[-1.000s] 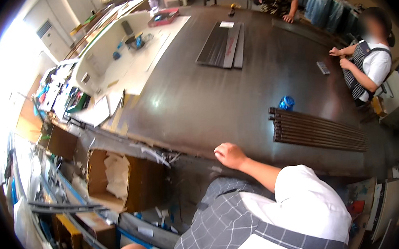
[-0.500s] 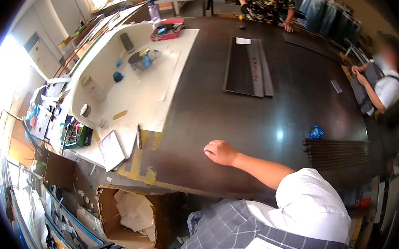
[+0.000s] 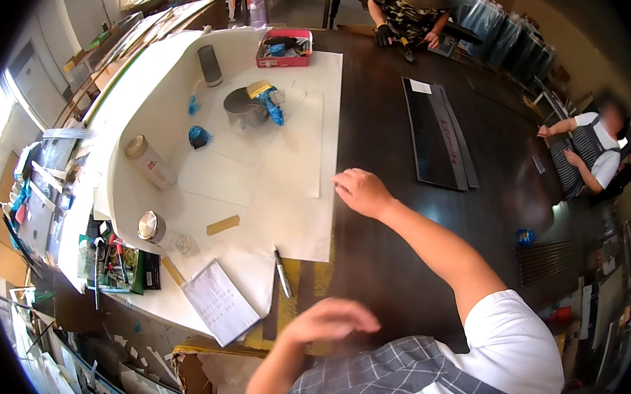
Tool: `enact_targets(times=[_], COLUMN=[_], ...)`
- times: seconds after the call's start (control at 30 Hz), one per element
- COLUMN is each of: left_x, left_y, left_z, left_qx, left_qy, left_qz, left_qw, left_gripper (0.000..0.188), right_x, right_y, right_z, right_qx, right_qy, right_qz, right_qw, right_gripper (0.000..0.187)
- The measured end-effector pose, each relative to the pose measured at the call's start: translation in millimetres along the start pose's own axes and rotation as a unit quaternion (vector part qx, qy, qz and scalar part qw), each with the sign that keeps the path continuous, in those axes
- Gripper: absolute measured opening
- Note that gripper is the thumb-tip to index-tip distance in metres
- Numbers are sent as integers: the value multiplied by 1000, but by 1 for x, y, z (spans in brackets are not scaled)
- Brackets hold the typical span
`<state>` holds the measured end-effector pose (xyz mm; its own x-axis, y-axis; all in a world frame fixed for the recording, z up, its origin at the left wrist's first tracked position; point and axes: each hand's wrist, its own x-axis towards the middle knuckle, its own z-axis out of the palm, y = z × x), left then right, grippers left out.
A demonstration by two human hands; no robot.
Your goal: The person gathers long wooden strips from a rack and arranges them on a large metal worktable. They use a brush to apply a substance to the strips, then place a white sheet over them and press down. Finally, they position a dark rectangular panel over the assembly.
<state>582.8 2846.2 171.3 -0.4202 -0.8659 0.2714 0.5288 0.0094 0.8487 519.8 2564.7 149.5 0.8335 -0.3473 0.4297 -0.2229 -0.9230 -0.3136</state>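
White paper covers the left of the desk; the right hand is at the paper's right edge, fingers bent, palm hidden, its grip impossible to tell; the left hand, blurred, is near the pen, its grip likewise unclear.

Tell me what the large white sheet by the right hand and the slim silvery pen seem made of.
Large white sheet: probably matte paper or thin card, from its dull surface and straight edge. Slim silvery pen: smooth plastic or metal, unclear which; its pale barrel catches light.
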Motion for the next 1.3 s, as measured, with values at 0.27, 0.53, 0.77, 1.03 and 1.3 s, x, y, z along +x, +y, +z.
enact_targets(times=[0.27,0.53,0.77,1.03,1.3], left_x=[32,45,50,49,53], left_y=[-172,-184,-201,-190,-202], left_z=[-32,-58,-58,-57,-56], left_qx=[331,200,131,96,58], left_qy=[-12,-95,-65,-26,10], left_qz=[-110,-138,-130,-140,-74], left_qw=[937,965,981,985,996], left_gripper=[29,28,24,23,17], right_x=[140,224,265,312,348], right_y=[31,84,99,73,88], right_z=[54,121,138,118,132], right_qx=[-124,-226,-190,-229,26], right_qy=[-78,-51,-22,-38,217], right_qz=[8,-109,-255,-250,91], right_qw=[989,967,948,940,971], right_gripper=[45,63,41,36,24])
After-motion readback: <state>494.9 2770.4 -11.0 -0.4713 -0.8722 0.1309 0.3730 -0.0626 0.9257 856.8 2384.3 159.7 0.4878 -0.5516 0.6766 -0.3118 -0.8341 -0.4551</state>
